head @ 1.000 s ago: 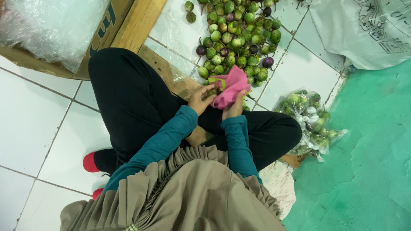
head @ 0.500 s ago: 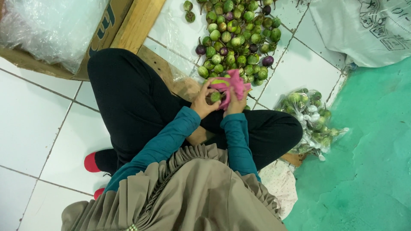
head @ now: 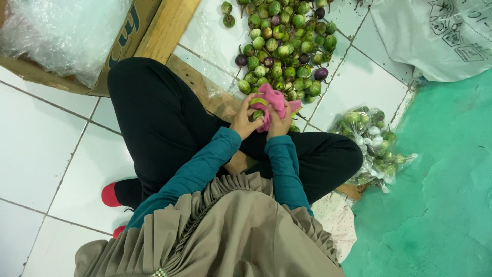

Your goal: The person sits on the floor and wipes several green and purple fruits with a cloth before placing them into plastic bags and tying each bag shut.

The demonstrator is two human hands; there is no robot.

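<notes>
Wiping step: left hand [head: 245, 119] pinching small green eggplant [head: 258, 114], right hand [head: 278, 123] pressing pink cloth [head: 274, 101] around it; next, probably turning it gently.

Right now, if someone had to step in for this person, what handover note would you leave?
Left hand: holds a small green round eggplant against the cloth.
Right hand: grips the pink cloth, wrapped partly over that eggplant.
Things: a pile of green and purple eggplants on the white tiled floor ahead; a clear bag of eggplants to the right.
Done: some already bagged.
Left: the one in hand is mid-wipe; most of the pile looks untouched.
</notes>
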